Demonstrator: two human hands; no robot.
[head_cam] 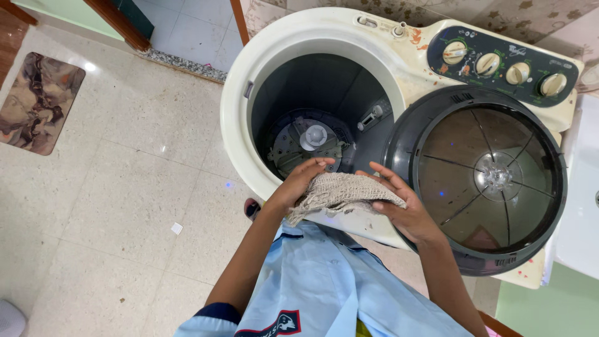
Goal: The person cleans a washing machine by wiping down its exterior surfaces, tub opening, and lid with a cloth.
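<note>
The washing machine (pixel 349 31) stands on the floor (pixel 125 187), its open tub (pixel 312 106) to the left and the lidded spinner (pixel 493 175) to the right. The dials (pixel 505 65) sit behind the spinner. The agitator (pixel 315 137) lies at the bottom of the tub. Over the tub's near rim, the left hand (pixel 296 184) and right hand (pixel 405 209) hold a cloth (pixel 343 190) between them. A mat (pixel 40 103) lies on the floor far left.
</note>
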